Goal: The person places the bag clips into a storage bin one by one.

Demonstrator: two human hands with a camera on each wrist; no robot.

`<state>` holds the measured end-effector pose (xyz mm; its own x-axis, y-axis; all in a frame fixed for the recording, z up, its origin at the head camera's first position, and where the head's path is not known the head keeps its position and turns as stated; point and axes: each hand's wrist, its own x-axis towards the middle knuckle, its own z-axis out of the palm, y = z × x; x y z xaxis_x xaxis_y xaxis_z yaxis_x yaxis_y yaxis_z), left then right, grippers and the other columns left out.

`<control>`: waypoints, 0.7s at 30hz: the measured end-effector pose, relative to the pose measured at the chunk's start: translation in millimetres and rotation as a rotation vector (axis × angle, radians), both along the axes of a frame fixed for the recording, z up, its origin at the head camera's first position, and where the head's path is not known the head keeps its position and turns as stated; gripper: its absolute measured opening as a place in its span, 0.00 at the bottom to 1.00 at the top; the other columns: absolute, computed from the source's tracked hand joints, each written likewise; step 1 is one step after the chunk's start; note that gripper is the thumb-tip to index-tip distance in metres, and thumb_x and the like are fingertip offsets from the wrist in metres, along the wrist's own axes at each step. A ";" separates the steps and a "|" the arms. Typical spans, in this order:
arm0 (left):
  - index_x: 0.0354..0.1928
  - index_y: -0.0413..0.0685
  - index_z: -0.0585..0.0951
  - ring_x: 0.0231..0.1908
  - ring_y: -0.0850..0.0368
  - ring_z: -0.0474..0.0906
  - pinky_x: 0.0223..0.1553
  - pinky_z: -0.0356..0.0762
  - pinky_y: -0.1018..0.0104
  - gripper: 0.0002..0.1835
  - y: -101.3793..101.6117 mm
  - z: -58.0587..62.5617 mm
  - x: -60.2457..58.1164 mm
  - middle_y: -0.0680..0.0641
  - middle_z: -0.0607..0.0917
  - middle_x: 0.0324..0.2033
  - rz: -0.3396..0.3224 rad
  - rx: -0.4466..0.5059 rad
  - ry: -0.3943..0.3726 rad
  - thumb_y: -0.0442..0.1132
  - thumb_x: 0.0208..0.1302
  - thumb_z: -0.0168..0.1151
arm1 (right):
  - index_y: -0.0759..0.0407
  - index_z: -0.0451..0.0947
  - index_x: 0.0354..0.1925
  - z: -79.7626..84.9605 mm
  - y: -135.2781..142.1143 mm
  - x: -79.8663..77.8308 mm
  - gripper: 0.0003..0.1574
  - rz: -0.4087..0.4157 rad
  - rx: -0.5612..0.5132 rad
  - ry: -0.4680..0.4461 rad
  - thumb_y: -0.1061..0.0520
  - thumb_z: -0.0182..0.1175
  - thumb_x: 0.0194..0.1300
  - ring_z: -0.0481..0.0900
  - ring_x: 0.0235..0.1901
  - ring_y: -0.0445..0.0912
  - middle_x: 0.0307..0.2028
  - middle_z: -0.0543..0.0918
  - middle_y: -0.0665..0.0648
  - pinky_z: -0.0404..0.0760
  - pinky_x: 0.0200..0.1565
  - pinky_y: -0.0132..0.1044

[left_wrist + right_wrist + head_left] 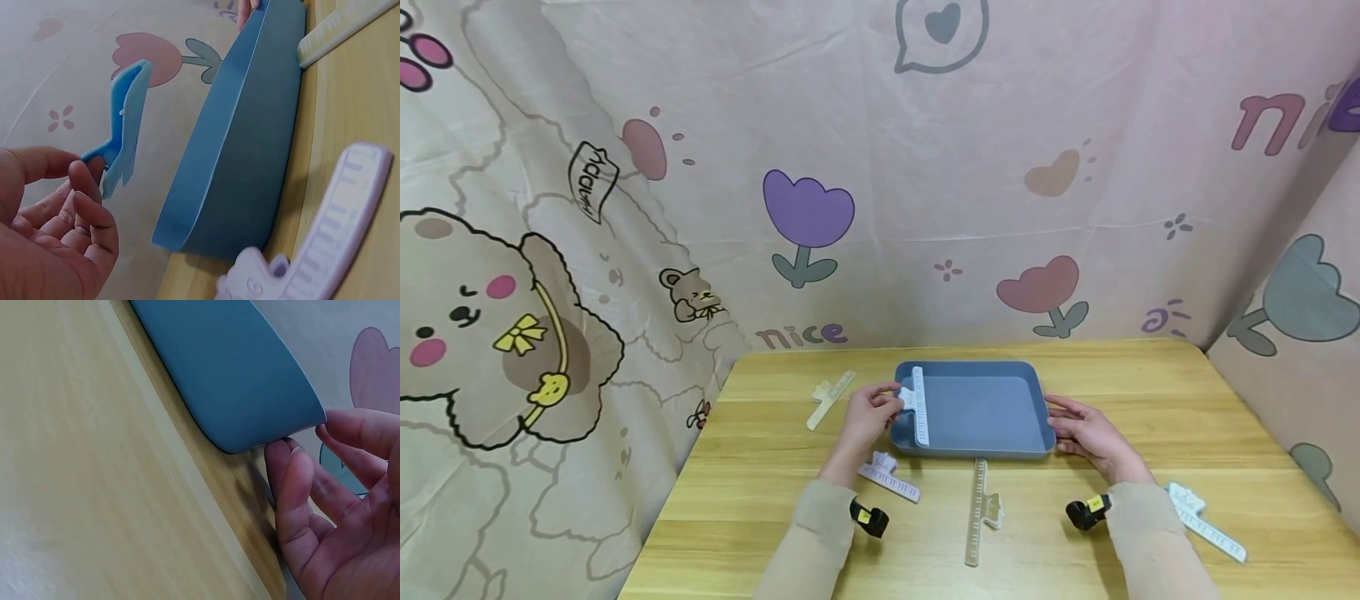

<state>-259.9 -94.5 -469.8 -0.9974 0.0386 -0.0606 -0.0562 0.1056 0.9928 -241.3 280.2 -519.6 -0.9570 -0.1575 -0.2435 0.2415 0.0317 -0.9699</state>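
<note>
Across the wooden table (700,517), seen from above the person's head, a blue-grey tray (988,412) sits near the back edge, close to the patterned cloth (887,150). The left hand (871,417) pinches a whitish-blue clip (921,408) by its handle, its long bar lying across my view of the tray's left end. The right hand (1086,429) is at the opposite end, fingers touching the tray's outer side. Around them lie four more clips: a cream clip (829,402) left of the tray, a lilac clip (891,478) by the left forearm, a beige clip (977,512) just in front of the tray, and a pale blue clip (1213,525) beside the right sleeve (all with the same little stripes, like piano keys). From the left wrist, the held clip is seen edge-on, thumb and fingertips clamped on its handle; it hangs above the rim, apart from the tray, and the lilac clip lies below. From the right wrist, the fingers are spread slightly apart, bent a little, with fingertips against the tray's corner.
</note>
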 end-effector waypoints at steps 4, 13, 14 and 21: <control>0.55 0.38 0.81 0.30 0.47 0.78 0.27 0.73 0.68 0.17 9.3 1.0 -4.6 0.47 0.83 0.27 -0.027 -0.014 -0.023 0.31 0.63 0.63 | 0.62 0.49 0.76 -0.7 -0.2 -0.1 0.40 -0.002 -0.005 0.004 0.63 0.53 0.73 0.81 0.41 0.46 0.70 0.56 0.75 0.81 0.36 0.37; 0.55 0.39 0.80 0.33 0.40 0.80 0.32 0.76 0.62 0.17 39.0 2.2 -11.2 0.40 0.85 0.32 -0.075 -0.014 -0.019 0.31 0.64 0.63 | 0.62 0.52 0.75 -3.1 -0.9 -2.2 0.38 -0.024 0.021 0.012 0.63 0.53 0.73 0.81 0.39 0.45 0.69 0.58 0.75 0.81 0.35 0.36; 0.55 0.39 0.80 0.35 0.39 0.80 0.32 0.76 0.61 0.17 42.6 1.5 -11.5 0.40 0.85 0.33 -0.078 -0.010 -0.020 0.31 0.64 0.63 | 0.62 0.52 0.75 -3.3 -0.9 -2.4 0.38 -0.026 0.023 0.012 0.63 0.53 0.73 0.81 0.39 0.45 0.69 0.58 0.75 0.81 0.35 0.36; 0.53 0.34 0.80 0.22 0.56 0.77 0.26 0.74 0.65 0.17 66.9 -10.1 -16.2 0.45 0.85 0.27 -0.090 0.022 0.002 0.28 0.61 0.64 | 0.62 0.52 0.75 -5.0 -0.6 -2.8 0.39 -0.030 0.015 0.013 0.63 0.54 0.72 0.83 0.41 0.45 0.69 0.59 0.75 0.81 0.33 0.35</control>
